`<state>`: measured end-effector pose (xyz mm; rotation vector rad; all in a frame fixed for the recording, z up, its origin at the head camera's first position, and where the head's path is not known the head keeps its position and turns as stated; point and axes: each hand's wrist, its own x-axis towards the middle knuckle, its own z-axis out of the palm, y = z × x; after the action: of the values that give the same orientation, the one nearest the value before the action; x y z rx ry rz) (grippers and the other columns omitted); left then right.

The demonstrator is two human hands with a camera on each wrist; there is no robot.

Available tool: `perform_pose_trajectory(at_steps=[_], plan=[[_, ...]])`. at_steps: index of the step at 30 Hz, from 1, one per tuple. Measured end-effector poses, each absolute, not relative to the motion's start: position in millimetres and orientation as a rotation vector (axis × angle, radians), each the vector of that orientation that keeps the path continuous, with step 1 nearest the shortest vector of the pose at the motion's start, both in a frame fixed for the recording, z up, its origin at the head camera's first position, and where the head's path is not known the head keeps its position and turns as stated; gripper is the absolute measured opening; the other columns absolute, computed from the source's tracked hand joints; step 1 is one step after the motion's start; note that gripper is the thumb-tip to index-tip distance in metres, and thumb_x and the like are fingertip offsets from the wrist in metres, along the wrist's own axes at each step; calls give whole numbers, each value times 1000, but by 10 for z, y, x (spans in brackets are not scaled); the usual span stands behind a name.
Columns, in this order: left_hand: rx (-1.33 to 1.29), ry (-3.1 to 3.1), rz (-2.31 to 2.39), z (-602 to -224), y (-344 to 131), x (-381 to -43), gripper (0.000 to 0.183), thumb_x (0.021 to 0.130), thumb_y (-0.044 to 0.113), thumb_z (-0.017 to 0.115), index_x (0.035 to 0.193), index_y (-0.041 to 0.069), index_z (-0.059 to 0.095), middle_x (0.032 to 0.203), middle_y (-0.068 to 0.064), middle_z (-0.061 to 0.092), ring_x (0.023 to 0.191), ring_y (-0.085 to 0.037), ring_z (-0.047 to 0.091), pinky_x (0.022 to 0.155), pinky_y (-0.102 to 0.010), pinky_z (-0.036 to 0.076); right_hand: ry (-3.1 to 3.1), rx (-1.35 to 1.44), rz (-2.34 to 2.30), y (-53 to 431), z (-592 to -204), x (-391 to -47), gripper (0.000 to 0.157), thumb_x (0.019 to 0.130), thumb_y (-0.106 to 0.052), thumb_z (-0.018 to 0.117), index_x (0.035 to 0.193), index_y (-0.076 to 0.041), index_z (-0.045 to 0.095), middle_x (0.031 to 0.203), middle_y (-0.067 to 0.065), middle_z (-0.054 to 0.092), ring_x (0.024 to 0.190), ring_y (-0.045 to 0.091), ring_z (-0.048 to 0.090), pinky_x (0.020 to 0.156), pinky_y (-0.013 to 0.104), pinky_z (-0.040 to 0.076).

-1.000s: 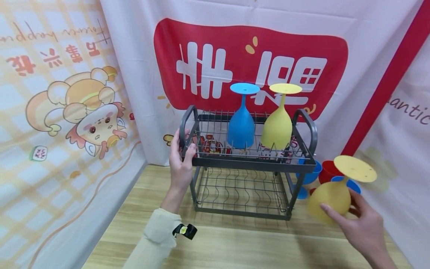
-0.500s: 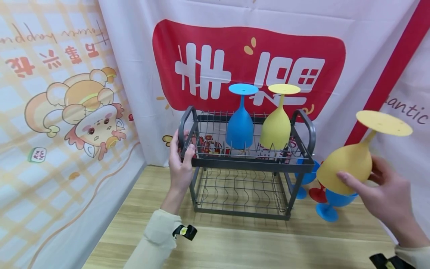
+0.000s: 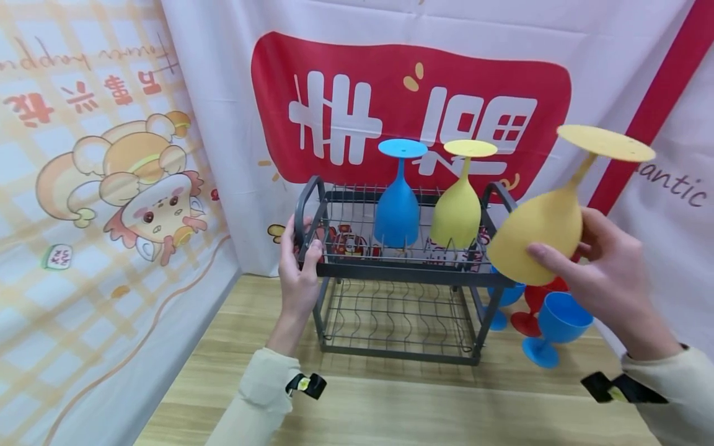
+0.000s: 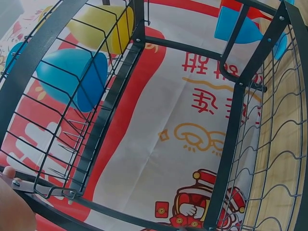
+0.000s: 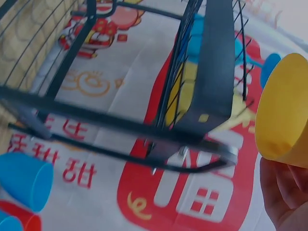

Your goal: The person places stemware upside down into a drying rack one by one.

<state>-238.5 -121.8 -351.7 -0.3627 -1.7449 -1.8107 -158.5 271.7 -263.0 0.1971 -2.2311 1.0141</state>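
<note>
My left hand [image 3: 298, 282] grips the left end of a dark two-tier dish rack [image 3: 413, 273], thumb over the upper tier's front corner. Two goblets stand upside down on that upper tier, a blue goblet [image 3: 397, 214] and beside it a yellow goblet [image 3: 458, 214]. In my right hand [image 3: 610, 279] is another yellow goblet [image 3: 535, 232], held by its bowl, base up and tilted, its rim toward the lower left. In the head view this bowl overlaps the rack's right end; the right wrist view looks into its open mouth [image 5: 284, 110].
On the wooden table [image 3: 390, 409], right of the rack, stand upright goblets: a blue goblet [image 3: 563, 319] in front, a red goblet [image 3: 532, 303] and another blue goblet [image 3: 510, 294] behind. A printed cloth [image 3: 223, 124] hangs behind and along the sides. The lower tier [image 3: 398, 319] has wavy wires.
My right hand has lifted the yellow goblet from beside the rack, first up and right, then left toward the rack's upper right end. The left hand keeps its grip.
</note>
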Motion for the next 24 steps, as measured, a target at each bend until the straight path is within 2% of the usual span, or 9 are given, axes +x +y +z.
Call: perform_pose_trajectory(at_steps=[2,7,9,14,17,24], plan=[[-356,-1742,-1811,-3519,-1223,-2382,61,106,15,55,163,26,37,155,7,56,140,-15,57,115,-40,48,-2246,237,1049,2602,-2576,-1644,66,91,-21,85,150,-13,57,122,-26,61,100,-12,62,78,0,49],[-356,-1743,-1813,-3516,-1225,-2382,61,106,16,55,164,26,36,156,4,56,139,-14,56,114,-41,47,-2276,353,1095,2284,-2499,-1793,67,92,-24,84,152,-14,55,133,5,68,106,-5,61,79,2,51],[-356,-1743,-1813,-3513,-1224,-2386,61,106,16,55,164,25,36,157,2,55,140,-16,55,113,-42,47,-2285,401,1107,2143,-2482,-1846,67,93,-27,83,152,-14,54,136,12,68,108,3,62,80,2,51],[-363,-1741,-1806,-3518,-1229,-2393,62,106,18,56,164,24,36,159,-6,54,145,-29,52,114,-47,46,-2299,480,1175,1802,-2450,-1976,67,94,-33,81,151,-12,53,134,12,68,113,21,65,82,6,53],[-365,-1743,-1799,-3522,-1228,-2397,62,106,18,56,164,23,36,159,-11,53,146,-34,51,114,-48,46,-2304,507,1210,1631,-2428,-2045,67,94,-36,81,151,-13,53,135,10,68,116,24,66,85,10,54],[-361,-1754,-1792,-3523,-1235,-2410,62,107,19,56,165,23,35,159,-11,53,147,-31,52,116,-48,46,-2299,572,1338,1282,-2361,-2192,67,94,-36,81,150,-12,54,134,9,67,115,24,68,93,39,64]])
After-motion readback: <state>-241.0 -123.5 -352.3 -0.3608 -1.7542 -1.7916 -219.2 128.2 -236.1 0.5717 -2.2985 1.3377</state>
